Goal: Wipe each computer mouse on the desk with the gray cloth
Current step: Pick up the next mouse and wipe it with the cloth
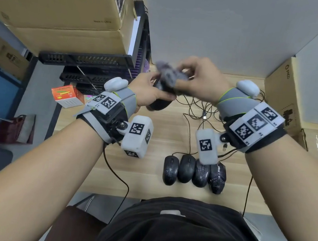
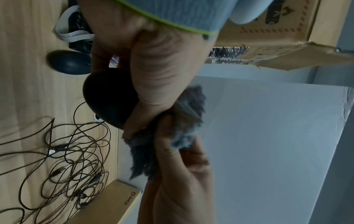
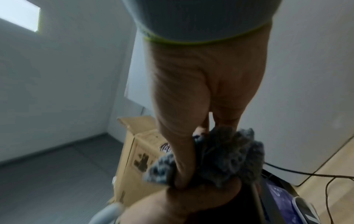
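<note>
While left hand (image 1: 151,91) grips one mouse (image 1: 159,102), right hand (image 1: 199,79) pinches cloth (image 1: 169,73); four mice (image 1: 193,172) on desk (image 1: 148,171).

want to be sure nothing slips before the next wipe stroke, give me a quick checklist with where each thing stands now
1. Left hand grips the black mouse off the desk: ok.
2. Right hand pinches the gray cloth: ok.
3. Cloth touches the held mouse: ok, the cloth is bunched against it in the left wrist view.
4. Which faces of the mouse are already wiped: cannot tell.
5. Held mouse's cord clear of the tangled cables: cannot tell.
6. Four mice in a row lie clear of the hands: ok.
</note>
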Demonstrator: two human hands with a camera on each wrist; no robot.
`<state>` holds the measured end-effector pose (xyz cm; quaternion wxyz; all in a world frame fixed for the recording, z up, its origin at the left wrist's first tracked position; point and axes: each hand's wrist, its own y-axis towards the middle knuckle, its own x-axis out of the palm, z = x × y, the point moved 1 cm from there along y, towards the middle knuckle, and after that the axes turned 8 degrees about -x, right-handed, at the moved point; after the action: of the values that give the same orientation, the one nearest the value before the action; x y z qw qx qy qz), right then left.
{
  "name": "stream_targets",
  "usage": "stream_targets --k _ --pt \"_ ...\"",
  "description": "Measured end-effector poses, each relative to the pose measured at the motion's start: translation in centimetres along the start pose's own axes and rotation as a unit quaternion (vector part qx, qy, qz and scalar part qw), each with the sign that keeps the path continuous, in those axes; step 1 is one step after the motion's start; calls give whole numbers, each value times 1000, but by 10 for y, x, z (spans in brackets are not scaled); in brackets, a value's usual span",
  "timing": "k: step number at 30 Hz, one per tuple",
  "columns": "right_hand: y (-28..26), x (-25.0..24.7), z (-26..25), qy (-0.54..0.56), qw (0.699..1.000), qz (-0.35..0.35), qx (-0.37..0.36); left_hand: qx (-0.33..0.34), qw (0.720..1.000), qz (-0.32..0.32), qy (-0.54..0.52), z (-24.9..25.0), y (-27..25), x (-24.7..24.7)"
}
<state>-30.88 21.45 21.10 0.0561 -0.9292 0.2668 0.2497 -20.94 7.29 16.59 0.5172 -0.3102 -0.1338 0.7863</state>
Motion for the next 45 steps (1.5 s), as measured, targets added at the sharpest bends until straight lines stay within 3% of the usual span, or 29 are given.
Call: stream_targets --k 2,3,6,8,12,17,23,27,29,37,40,43,45 --pt "1 7 -4 -77 995 -54 -25 4 999 31 44 -2 6 -1" --pt "4 8 -1 -95 994 -42 -20 10 999 21 35 -1 5 -1" --pt "10 -2 16 -97 988 116 15 35 999 -39 8 2 -5 3" --pt "9 -4 18 -94 985 146 12 49 998 -44 -1 3 -6 5" --pt "4 10 -3 -151 987 -27 -49 49 998 -23 -18 2 -4 7" --pt "14 -3 0 -216 976 19 -1 26 999 10 45 1 -9 6" --pt "6 12 -21 -234 960 -137 -66 -3 1000 -11 5 1 -8 4" --pt "16 -1 2 -243 968 -54 27 -8 998 19 51 0 -10 3" --pt "16 -2 8 -271 961 -42 37 -11 999 15 40 0 -9 1" --pt "5 21 -11 -217 966 -91 -103 -23 999 9 42 6 -1 1" --pt "9 7 11 -212 977 -16 -32 -34 999 -2 2 6 -2 -3" --pt "3 -14 35 -240 966 61 71 -68 992 -42 -92 9 -6 -6" --pt "-2 -21 39 -189 971 109 93 -79 988 -50 -125 11 -7 -8"
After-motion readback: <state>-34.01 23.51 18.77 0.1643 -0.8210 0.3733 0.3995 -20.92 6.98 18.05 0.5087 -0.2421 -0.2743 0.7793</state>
